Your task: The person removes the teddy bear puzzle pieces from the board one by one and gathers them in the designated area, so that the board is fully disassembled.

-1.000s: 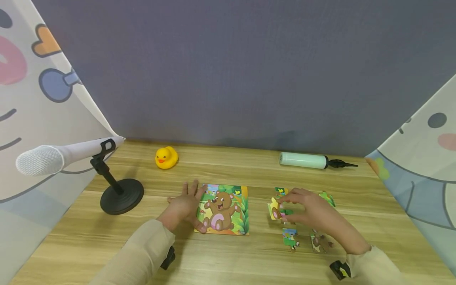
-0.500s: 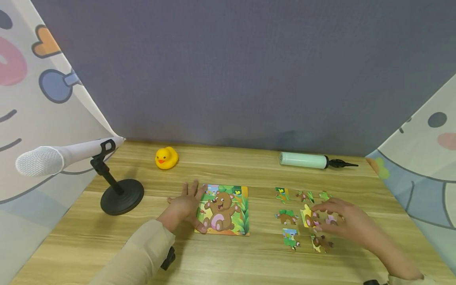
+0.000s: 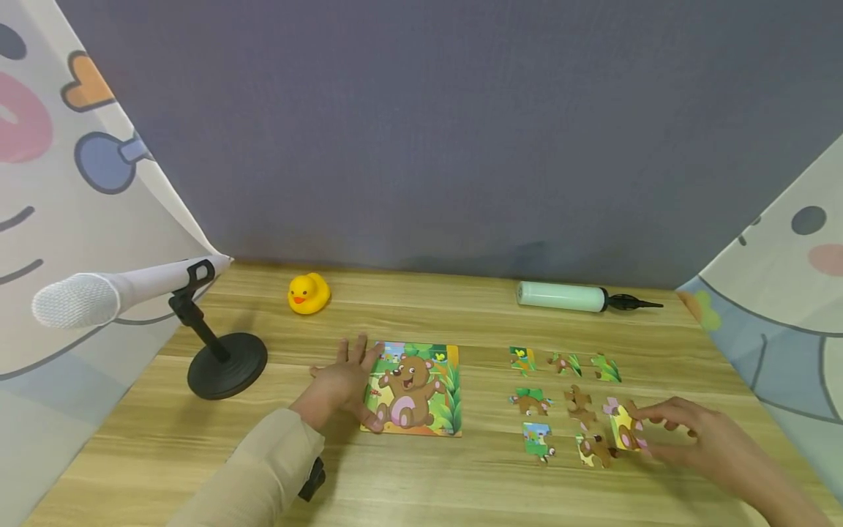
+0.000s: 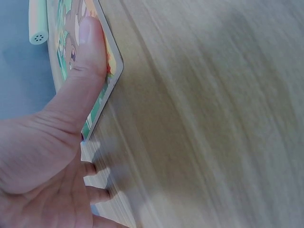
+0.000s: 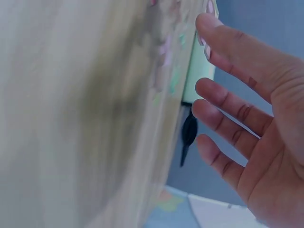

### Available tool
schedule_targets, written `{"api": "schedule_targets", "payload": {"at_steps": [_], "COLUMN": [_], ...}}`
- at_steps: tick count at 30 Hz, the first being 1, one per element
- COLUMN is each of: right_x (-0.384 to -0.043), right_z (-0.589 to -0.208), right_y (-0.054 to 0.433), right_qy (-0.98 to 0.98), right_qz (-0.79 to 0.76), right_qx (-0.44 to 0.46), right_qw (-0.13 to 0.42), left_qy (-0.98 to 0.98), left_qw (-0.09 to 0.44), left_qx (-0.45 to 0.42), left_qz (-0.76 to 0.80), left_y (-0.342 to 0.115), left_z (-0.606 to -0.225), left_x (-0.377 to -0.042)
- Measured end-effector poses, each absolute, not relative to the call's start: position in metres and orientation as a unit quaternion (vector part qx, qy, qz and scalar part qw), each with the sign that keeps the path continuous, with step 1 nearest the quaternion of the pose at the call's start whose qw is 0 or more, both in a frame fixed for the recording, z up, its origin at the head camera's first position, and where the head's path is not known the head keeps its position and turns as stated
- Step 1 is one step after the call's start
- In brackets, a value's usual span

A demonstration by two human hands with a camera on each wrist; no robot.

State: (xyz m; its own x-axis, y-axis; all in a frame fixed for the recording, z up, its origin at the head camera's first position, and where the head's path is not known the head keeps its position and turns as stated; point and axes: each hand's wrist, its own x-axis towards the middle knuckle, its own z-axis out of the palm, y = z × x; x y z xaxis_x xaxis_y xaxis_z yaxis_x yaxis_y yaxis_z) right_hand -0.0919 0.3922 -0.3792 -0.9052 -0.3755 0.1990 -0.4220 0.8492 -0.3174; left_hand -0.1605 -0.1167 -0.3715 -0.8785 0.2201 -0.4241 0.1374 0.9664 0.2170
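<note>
My left hand rests with spread fingers at the left edge of a square bear picture board; in the left wrist view the thumb lies on the board's face. Thumb and index finger of my right hand pinch a jigsaw piece showing yellow ground and brown bear feet, tilted over the right end of the loose pieces. In the right wrist view the other fingers are loosely bent, and only the piece's edge shows. Left of it lie several jigsaw pieces in rough rows.
A white microphone on a black round stand is at the left. A yellow rubber duck sits behind the board. Along the back right lies a pale green hand pump with a black nozzle. A grey partition rises behind the table.
My right hand has carried the pinched jigsaw piece rightward across the loose pieces, uncovering those in the middle. My left hand has stayed on the board.
</note>
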Motion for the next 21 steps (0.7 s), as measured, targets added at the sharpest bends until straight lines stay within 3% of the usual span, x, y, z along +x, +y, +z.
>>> {"api": "schedule_targets", "payload": {"at_steps": [6,12,21], "right_x": [-0.085,-0.080,-0.084], "right_z": [-0.399,-0.414,-0.417], "right_y": [0.411,0.429,0.428], "right_qy": [-0.951,-0.951,-0.937], "right_qz": [0.160,0.167,0.186], "right_qx": [0.245,0.250,0.281], "right_qw": [0.100,0.077,0.090], "left_qy": [0.965,0.964,0.964], "left_qw": [0.228,0.227,0.230], "left_qx": [0.090,0.094,0.094], "left_qz": [0.090,0.100,0.097], "left_y": [-0.116,-0.116,-0.117], "left_z": [-0.371,-0.370,-0.371], "left_x": [-0.160,-0.159,-0.160]}}
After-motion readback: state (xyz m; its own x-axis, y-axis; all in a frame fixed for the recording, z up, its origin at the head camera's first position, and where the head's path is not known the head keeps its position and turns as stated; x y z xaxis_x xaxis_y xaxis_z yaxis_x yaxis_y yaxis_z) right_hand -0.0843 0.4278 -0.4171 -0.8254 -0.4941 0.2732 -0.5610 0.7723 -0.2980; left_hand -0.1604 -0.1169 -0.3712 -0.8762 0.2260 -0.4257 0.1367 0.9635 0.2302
